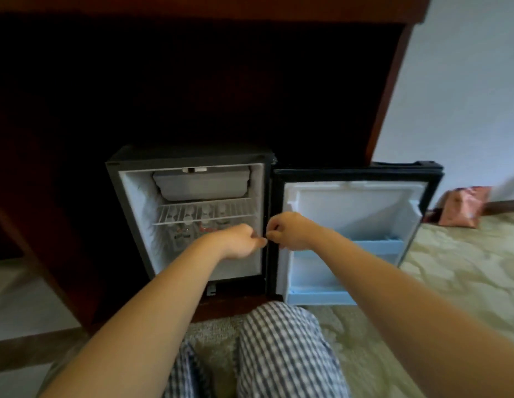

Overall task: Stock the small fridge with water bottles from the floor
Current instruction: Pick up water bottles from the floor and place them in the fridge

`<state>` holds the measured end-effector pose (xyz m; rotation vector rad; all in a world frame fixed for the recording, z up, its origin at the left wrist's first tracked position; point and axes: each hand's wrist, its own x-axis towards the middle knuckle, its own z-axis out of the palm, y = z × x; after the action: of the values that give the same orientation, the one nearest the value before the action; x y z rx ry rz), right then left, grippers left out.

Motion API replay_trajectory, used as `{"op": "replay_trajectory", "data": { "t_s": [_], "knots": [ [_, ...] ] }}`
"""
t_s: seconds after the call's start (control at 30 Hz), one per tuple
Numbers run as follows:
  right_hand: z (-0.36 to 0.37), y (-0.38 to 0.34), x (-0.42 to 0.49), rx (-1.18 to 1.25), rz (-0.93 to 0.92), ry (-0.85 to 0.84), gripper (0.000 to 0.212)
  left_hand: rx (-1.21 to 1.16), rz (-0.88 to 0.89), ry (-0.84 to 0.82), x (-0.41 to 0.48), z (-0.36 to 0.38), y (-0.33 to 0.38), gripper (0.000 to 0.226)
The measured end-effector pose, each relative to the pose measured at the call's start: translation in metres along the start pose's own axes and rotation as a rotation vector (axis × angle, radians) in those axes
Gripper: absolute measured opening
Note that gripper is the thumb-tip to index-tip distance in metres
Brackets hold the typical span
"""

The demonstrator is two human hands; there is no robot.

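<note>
Fridge (pixel 189 158) open, bottles (pixel 192 225) upright under shelf (pixel 204 209), likely the only tall slot; left hand (pixel 238 242) at their 4 o'clock, fingers curled together, nothing seen held; right hand (pixel 288 231) at its 3 o'clock by hinge edge, fingers curled likewise; door (pixel 350 208) swung wide for access

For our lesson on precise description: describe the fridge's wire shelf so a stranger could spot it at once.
Find the small black fridge under the dark wooden furniture, door open to the right. Inside, below the solid plastic freezer box, lies the wire shelf. It alone is a grid of thin white bars, with bottles showing through.
</note>
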<state>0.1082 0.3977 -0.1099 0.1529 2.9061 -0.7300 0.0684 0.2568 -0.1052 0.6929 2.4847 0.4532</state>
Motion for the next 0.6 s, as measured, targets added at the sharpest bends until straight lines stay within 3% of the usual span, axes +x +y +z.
{"op": "replay_trajectory", "data": {
  "t_s": [0.2,0.4,0.6],
  "knots": [
    [-0.025,0.074,-0.105,-0.007,0.095,0.081,0.028,0.246,0.233,-0.046,-0.042,0.051,0.094,0.041],
    [-0.015,0.173,-0.209,-0.007,0.337,0.126,0.028,0.338,0.483,-0.143,-0.056,0.134,0.166,0.042],
    [0.043,0.249,-0.297,0.041,0.549,0.018,0.032,0.282,0.520,-0.366,-0.045,0.239,0.195,0.044]
  ]
}}
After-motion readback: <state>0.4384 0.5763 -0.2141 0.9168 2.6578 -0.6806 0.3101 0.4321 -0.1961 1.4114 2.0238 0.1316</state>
